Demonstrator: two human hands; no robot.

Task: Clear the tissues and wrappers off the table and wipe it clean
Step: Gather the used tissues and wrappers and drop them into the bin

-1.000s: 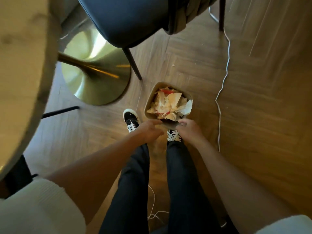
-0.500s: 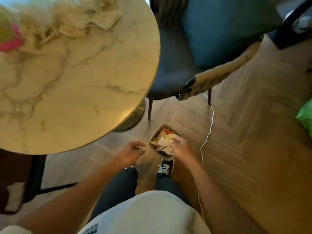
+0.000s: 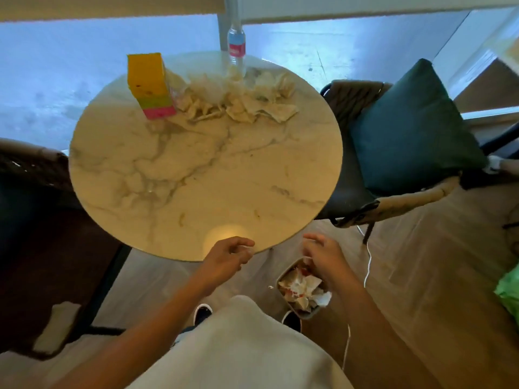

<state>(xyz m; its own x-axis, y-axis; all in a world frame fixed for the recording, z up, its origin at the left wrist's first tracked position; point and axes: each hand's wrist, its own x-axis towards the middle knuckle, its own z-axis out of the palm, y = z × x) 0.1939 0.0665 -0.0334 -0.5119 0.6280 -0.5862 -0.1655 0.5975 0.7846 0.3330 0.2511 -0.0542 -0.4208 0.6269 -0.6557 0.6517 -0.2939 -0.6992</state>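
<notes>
A round marble table (image 3: 196, 181) fills the middle of the view. A heap of crumpled tissues and wrappers (image 3: 238, 101) lies at its far side, beside a yellow, green and pink carton (image 3: 150, 85) and a clear water bottle (image 3: 236, 47). On the floor below the table's near edge stands a small bin (image 3: 302, 289) full of crumpled paper. My left hand (image 3: 227, 255) hovers at the near table edge, fingers loosely curled, holding nothing. My right hand (image 3: 323, 255) hangs just above the bin's far rim, fingers loose and empty.
A dark chair with a green cushion (image 3: 412, 130) stands right of the table. A white cable (image 3: 368, 262) runs across the wooden floor past the bin. Something green (image 3: 508, 293) lies at the right edge. A dark seat (image 3: 33, 169) sits on the left.
My view has risen from the bin to the tabletop. Both hands have lifted away from the bin, the left one up to the table edge.
</notes>
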